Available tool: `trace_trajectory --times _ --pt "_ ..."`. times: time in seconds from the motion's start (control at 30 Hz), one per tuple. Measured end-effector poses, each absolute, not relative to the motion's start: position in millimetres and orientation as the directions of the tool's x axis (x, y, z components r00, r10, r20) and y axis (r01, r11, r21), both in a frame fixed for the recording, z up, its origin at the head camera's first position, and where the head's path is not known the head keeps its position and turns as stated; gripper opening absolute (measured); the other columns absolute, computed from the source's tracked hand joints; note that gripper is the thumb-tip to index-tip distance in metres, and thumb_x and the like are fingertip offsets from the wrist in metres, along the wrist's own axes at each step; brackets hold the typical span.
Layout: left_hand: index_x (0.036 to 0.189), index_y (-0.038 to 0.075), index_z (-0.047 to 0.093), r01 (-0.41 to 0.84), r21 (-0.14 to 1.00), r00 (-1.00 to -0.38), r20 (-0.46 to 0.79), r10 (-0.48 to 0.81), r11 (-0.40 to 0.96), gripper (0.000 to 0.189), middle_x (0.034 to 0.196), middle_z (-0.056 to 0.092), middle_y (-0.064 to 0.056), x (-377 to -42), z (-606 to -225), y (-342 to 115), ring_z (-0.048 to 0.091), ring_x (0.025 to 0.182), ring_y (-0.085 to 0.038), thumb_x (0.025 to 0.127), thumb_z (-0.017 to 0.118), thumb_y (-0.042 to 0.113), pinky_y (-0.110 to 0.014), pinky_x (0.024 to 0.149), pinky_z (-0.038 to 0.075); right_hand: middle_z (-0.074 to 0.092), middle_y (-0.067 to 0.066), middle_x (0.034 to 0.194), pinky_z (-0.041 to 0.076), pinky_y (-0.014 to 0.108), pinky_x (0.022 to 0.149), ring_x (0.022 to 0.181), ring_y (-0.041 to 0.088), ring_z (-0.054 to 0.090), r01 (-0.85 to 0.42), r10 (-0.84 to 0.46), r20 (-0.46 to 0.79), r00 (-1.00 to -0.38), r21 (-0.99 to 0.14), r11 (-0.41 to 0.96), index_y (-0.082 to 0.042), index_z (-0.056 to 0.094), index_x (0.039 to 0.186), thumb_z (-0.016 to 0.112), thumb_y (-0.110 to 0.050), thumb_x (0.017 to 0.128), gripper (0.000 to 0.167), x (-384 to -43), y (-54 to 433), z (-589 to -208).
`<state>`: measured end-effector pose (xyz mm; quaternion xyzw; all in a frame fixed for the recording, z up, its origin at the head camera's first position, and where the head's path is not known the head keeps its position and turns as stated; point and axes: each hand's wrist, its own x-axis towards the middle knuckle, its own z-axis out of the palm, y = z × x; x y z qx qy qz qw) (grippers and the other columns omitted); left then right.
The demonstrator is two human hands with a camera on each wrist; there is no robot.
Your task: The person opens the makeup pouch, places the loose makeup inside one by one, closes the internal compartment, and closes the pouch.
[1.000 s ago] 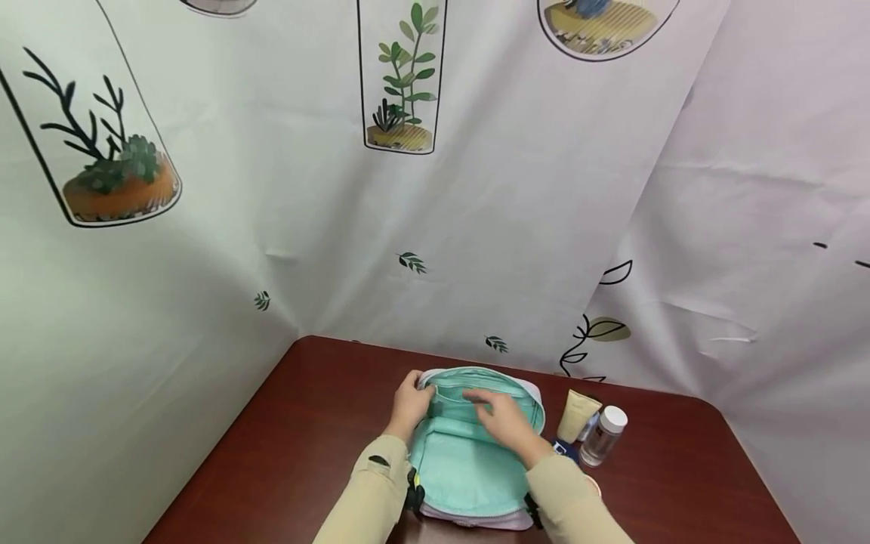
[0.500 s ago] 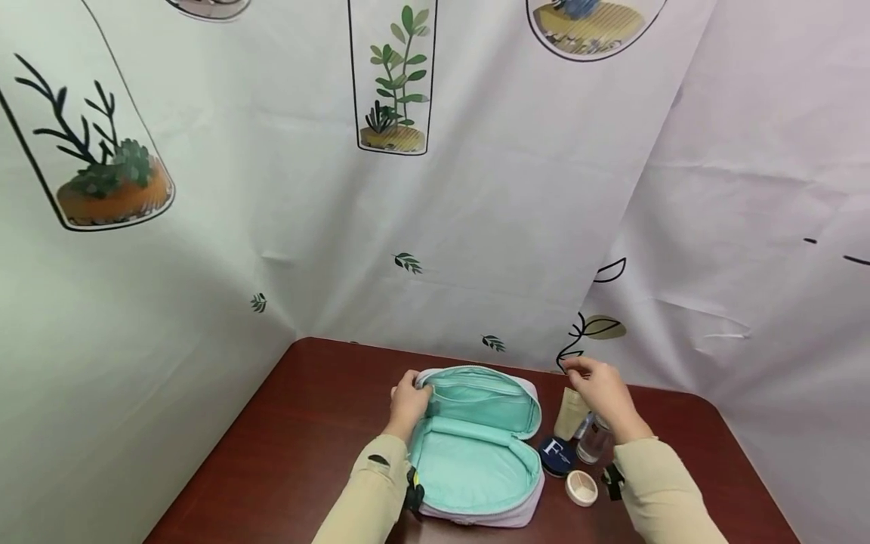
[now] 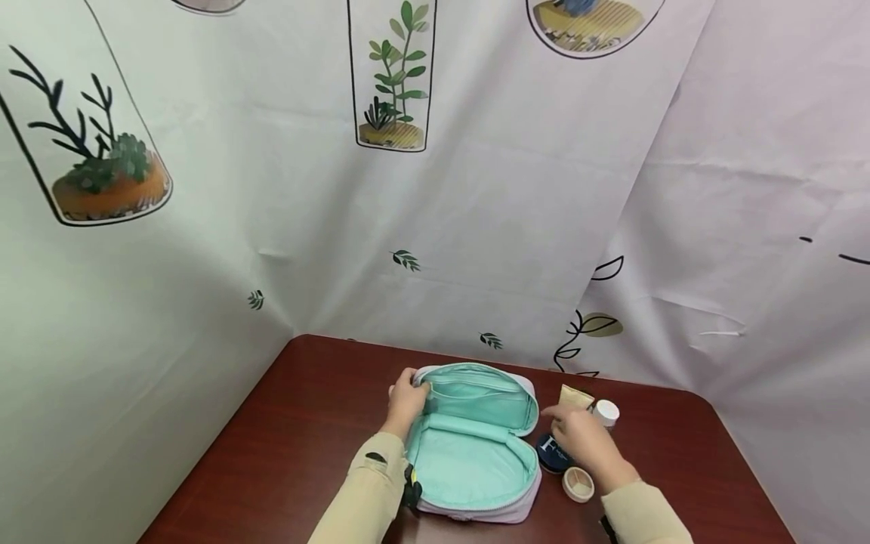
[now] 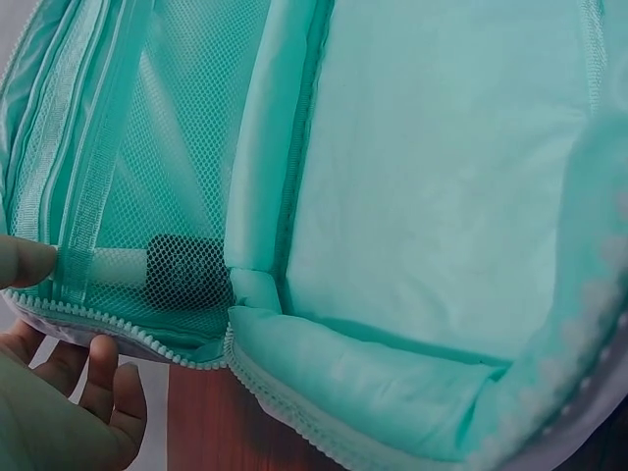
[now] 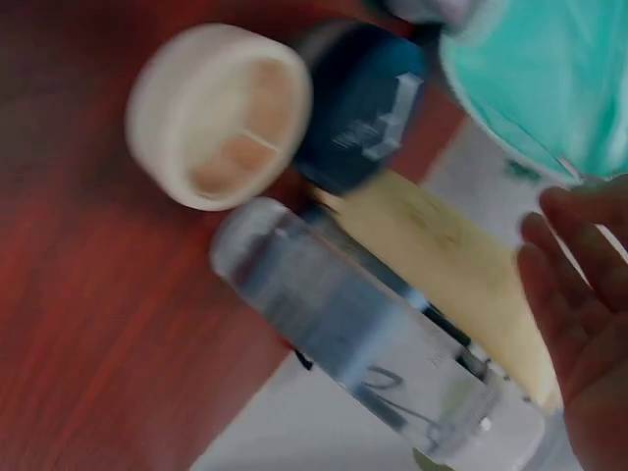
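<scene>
A toiletry bag (image 3: 476,468) with a mint lining lies unzipped on the table, its lid raised at the back. My left hand (image 3: 405,402) grips the left edge of that lid, thumb inside and fingers outside. Behind the lid's mesh, a small pale item with a black end (image 4: 186,270) shows in the left wrist view. Just right of the bag, my right hand (image 3: 587,442) hovers with loosely bent fingers, holding nothing. Close by it are a cream-coloured squeeze tube (image 5: 446,265) and a clear bottle with a white cap (image 5: 343,304), partly hidden in the head view.
A round dark blue container (image 3: 552,453) marked with a white letter sits against the bag's right side. In front of it is a small round pot (image 3: 578,485) with a divided beige top. White patterned fabric (image 3: 476,227) hangs behind the reddish-brown table (image 3: 306,423).
My right hand has left the bag's lid, swung right over the bottle and tube, then come lower and back left beside the bag. My left hand keeps its grip on the lid.
</scene>
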<state>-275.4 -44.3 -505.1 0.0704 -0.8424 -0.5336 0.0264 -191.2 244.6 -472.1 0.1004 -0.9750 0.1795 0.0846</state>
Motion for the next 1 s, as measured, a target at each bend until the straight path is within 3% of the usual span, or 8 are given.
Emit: trace_trajectory --times 0.13,0.23,0.37,0.63,0.87,1.0 --pt "0.108 0.007 0.056 -0.086 0.901 -0.989 -0.026 -0.146 0.426 0.022 0.106 0.057 -0.013 -275 -505 -45 0.044 0.097 -0.031 0.088 0.058 0.015 -0.048 0.075 0.041 0.065 0.004 0.094 0.049 0.040 0.075 0.088 0.022 0.061 -0.257 -0.237 0.103 -0.966 -0.288 0.922 -0.005 0.069 0.096 0.058 0.017 0.069 0.036 -183 242 -491" --pt "0.107 0.007 0.056 -0.083 0.903 -0.989 -0.023 -0.144 0.422 0.021 0.105 0.057 -0.013 -275 -503 -45 0.044 0.096 -0.031 0.088 0.058 0.015 -0.048 0.075 0.041 0.061 0.011 0.105 0.045 0.046 0.084 0.101 0.030 0.056 -0.283 -0.270 0.088 -0.959 -0.250 0.926 -0.002 0.067 0.100 0.058 0.019 0.067 0.041 -177 244 -504" --pt "0.106 0.007 0.057 -0.082 0.908 -0.989 -0.024 -0.145 0.411 0.020 0.105 0.057 -0.013 -275 -502 -44 0.043 0.096 -0.031 0.088 0.058 0.015 -0.047 0.075 0.041 0.055 0.017 0.115 0.042 0.051 0.086 0.107 0.035 0.052 -0.320 -0.308 0.091 -0.947 -0.192 0.928 0.000 0.064 0.107 0.062 0.016 0.066 0.045 -173 247 -516" --pt "0.108 0.006 0.056 -0.068 0.910 -0.991 -0.015 -0.133 0.408 0.021 0.107 0.058 -0.014 -274 -502 -45 0.044 0.096 -0.031 0.088 0.058 0.014 -0.048 0.076 0.042 0.055 0.019 0.118 0.040 0.052 0.086 0.108 0.037 0.051 -0.305 -0.291 0.106 -0.951 -0.155 0.940 -0.003 0.062 0.111 0.067 0.010 0.065 0.047 -174 246 -524" --pt "0.108 0.006 0.056 -0.063 0.913 -0.991 -0.010 -0.131 0.403 0.021 0.106 0.058 -0.014 -273 -502 -45 0.044 0.097 -0.031 0.088 0.058 0.014 -0.048 0.076 0.041 0.059 0.012 0.108 0.040 0.047 0.084 0.100 0.031 0.052 -0.319 -0.304 0.158 -0.939 -0.079 0.945 -0.006 0.062 0.111 0.067 0.010 0.066 0.048 -178 244 -528" --pt "0.107 0.006 0.057 -0.062 0.915 -0.991 -0.009 -0.133 0.399 0.020 0.106 0.058 -0.014 -272 -501 -45 0.044 0.097 -0.031 0.088 0.058 0.013 -0.047 0.076 0.042 0.056 0.011 0.103 0.039 0.046 0.083 0.099 0.031 0.049 -0.328 -0.318 0.158 -0.935 -0.040 0.944 -0.007 0.063 0.109 0.074 0.006 0.062 0.050 -180 242 -524"
